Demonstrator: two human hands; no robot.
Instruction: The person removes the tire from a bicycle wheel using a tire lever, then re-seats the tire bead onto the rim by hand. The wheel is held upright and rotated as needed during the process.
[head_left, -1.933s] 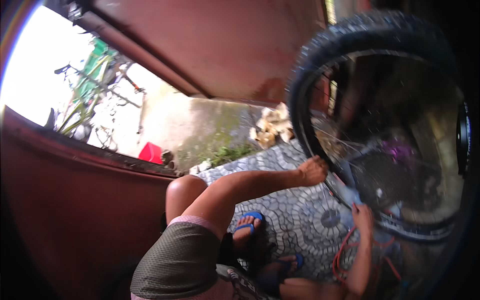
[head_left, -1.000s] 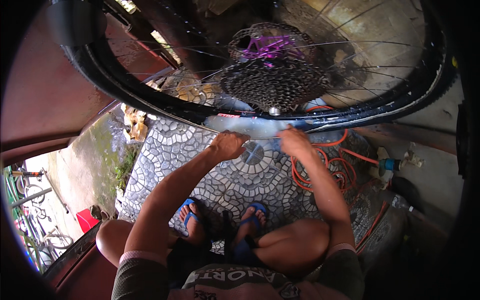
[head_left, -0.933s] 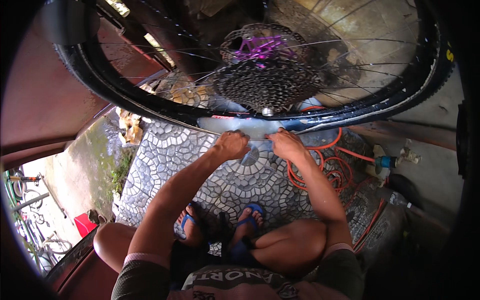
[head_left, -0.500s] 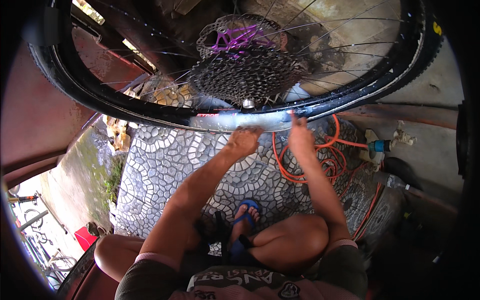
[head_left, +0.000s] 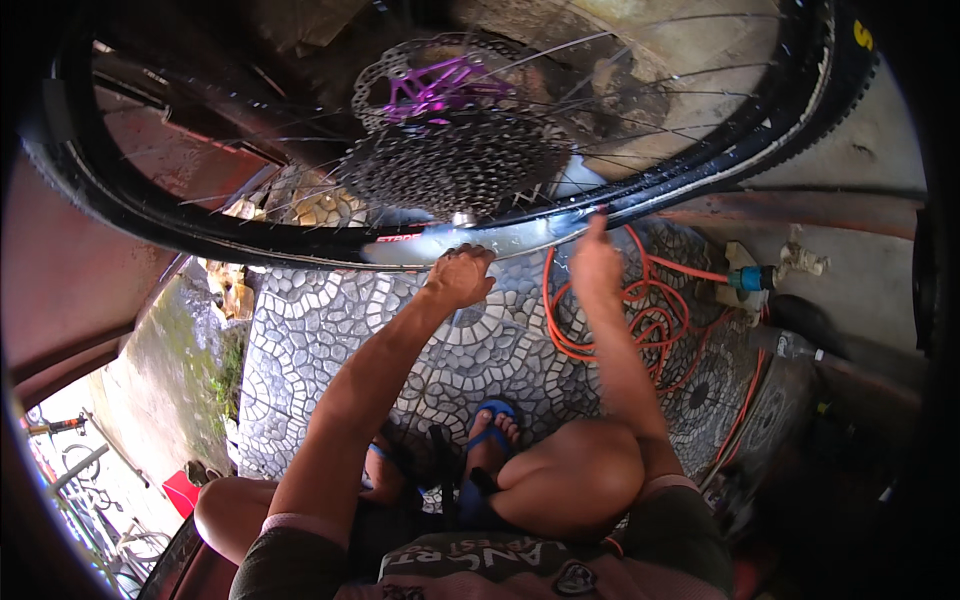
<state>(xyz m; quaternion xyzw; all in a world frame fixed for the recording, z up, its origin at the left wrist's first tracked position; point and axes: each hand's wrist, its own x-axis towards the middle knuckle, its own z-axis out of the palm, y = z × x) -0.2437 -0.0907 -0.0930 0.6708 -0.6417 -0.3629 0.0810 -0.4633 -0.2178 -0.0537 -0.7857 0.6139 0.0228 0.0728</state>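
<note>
Bicycle wheel [head_left: 455,165] across upper frame

The wheel's lower edge is met by the curled left hand [head_left: 460,277]; the blurred right hand [head_left: 597,265] is raised nearby. Neither grip's closure can be told. Below, paved floor [head_left: 340,325] is left open. At right, a bottle's [head_left: 795,346] contents are unclear.

L hand [head_left: 460,276] at bike whl [head_left: 300,243]; R hand [head_left: 597,265] too.

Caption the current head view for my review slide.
Left hand and right hand at the near edge of a bicycle wheel, orange hose looped on patterned paving.
</note>
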